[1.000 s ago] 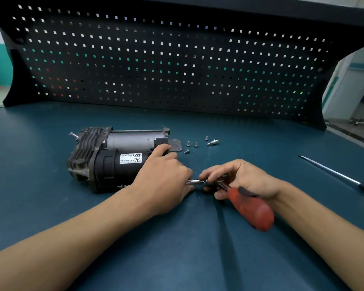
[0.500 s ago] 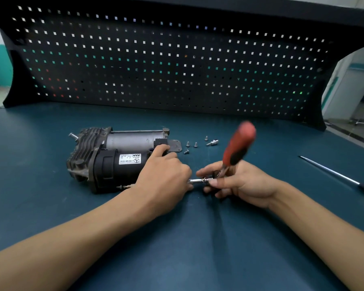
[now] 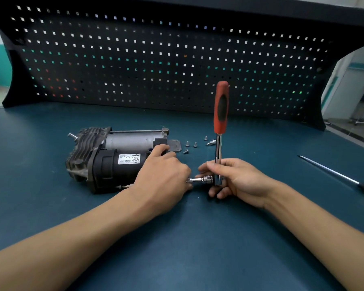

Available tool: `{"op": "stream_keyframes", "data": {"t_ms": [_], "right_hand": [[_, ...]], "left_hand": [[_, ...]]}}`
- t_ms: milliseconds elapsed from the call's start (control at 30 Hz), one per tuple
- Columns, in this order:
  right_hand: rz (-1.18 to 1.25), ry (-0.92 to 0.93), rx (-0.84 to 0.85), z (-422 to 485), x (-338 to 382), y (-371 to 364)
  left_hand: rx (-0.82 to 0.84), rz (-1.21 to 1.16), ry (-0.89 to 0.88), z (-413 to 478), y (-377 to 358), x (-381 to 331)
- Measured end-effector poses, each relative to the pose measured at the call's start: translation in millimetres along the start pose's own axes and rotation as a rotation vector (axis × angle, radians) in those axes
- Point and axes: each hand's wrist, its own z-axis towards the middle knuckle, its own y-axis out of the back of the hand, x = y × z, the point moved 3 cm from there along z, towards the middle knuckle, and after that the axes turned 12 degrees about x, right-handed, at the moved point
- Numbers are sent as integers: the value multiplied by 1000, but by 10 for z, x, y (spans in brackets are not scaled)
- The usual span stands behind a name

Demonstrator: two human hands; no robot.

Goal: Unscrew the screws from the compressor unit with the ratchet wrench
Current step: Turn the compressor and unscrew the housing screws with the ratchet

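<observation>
R grip (image 3: 237, 179) on ratchet wrench (image 3: 220, 108), teal bench (image 3: 198, 238), pegboard (image 3: 156, 59) behind

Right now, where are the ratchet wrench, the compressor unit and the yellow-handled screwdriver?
ratchet wrench (image 3: 220, 110), head view, on its upright red handle.
compressor unit (image 3: 111, 166), head view, on the black motor housing.
yellow-handled screwdriver (image 3: 328, 170), head view, on the bare metal shaft.

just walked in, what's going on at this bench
A person is working on a compressor unit on the blue bench. The left hand grips the unit's end to steady it; the right hand holds a red-handled ratchet wrench by its head, handle upright, extension bar running toward the unit behind the left hand. Loose screws lie beside the unit, and a yellow-handled screwdriver lies at right.
</observation>
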Motion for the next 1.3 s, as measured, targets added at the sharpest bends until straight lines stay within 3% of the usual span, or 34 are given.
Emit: {"op": "stream_keyframes", "data": {"t_ms": [133, 367, 900, 1300], "right_hand": [[31, -23, -57, 1, -7, 41], [76, -14, 25, -21, 14, 50], [13, -60, 6, 11, -22, 72], [53, 120, -20, -41, -20, 73]], "left_hand": [[11, -5, 4, -2, 5, -3], [17, -5, 0, -3, 18, -2], [20, 6, 5, 3, 4, 5], [6, 39, -67, -38, -22, 26]]}}
